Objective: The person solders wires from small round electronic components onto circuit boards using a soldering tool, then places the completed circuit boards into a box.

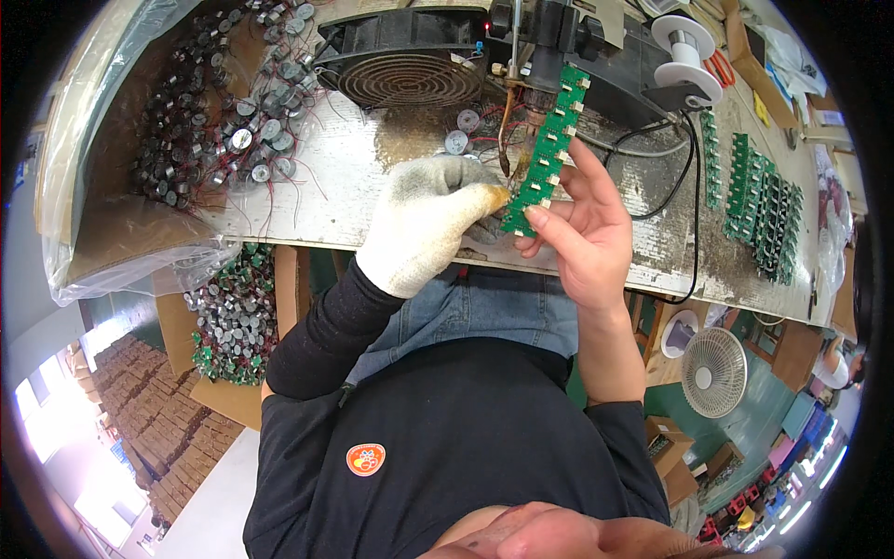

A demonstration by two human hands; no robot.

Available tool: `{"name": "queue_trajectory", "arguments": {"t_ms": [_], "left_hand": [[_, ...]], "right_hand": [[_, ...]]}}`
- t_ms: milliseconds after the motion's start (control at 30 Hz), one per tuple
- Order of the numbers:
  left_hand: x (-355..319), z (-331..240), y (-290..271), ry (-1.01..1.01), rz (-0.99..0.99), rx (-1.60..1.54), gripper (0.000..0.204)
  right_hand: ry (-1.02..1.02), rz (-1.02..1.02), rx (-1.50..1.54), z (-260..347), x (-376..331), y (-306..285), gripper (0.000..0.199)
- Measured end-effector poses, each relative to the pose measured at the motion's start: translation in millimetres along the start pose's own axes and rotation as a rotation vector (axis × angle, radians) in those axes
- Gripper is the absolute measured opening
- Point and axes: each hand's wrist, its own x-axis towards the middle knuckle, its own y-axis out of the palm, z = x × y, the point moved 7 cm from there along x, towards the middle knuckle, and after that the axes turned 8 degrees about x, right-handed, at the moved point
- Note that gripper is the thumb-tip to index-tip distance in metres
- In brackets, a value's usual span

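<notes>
A long green circuit board strip [551,149] with small white connectors along it stands tilted above the bench edge. My bare right hand [591,233] is closed on its lower part, thumb in front and fingers behind. My left hand [419,219], in a white glove with stained fingertips, is pinched closed beside the strip's lower end; whatever is between the fingertips is hidden. Just above them, the brownish tip of a soldering iron [505,140] points down from a stand, left of the strip. Two round metal parts [456,142] with red wires lie behind my gloved hand.
A black fan [400,79] and a solder wire spool [687,58] stand at the back. Many wired round parts [242,140] are heaped on the left; more fill a carton [237,321] below. Several green board strips [764,210] lie at right, past a black cable [696,205].
</notes>
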Motion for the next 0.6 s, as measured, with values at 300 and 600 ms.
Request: {"name": "queue_trajectory", "arguments": {"t_ms": [300, 600], "left_hand": [[0.9, 7.2, -0.9, 0.009, 0.010, 0.081, 0.022], [-0.9, 9.0, -6.7, 0.044, 0.031, 0.333, 0.019]], "right_hand": [[0.007, -0.007, 0.041, -4.9, -2.4, -4.1, 0.067], [0.018, -0.031, 0.042, -1.8, -4.7, -8.9, 0.067]]}}
